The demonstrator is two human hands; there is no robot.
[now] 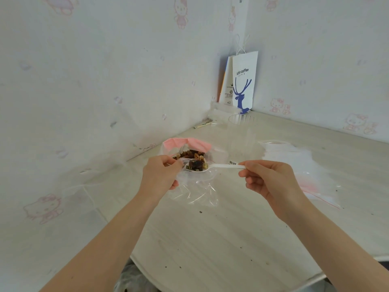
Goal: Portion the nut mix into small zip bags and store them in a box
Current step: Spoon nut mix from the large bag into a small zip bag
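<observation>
My left hand (160,173) pinches the mouth of a small clear zip bag (197,190) that hangs over the table. In my right hand (269,180) I pinch the handle of a white plastic spoon (223,166). Its bowl, loaded with nut mix (195,165), sits at the bag's mouth. Just behind lies the pink-edged big bag of nut mix (189,153), open on the table.
A pile of unfilled small zip bags (299,163) lies to the right on the pale table (231,232). A clear plastic cup (240,133) stands behind the spoon. A white paper coffee bag (244,81) leans in the wall corner. Crumbs dot the near table.
</observation>
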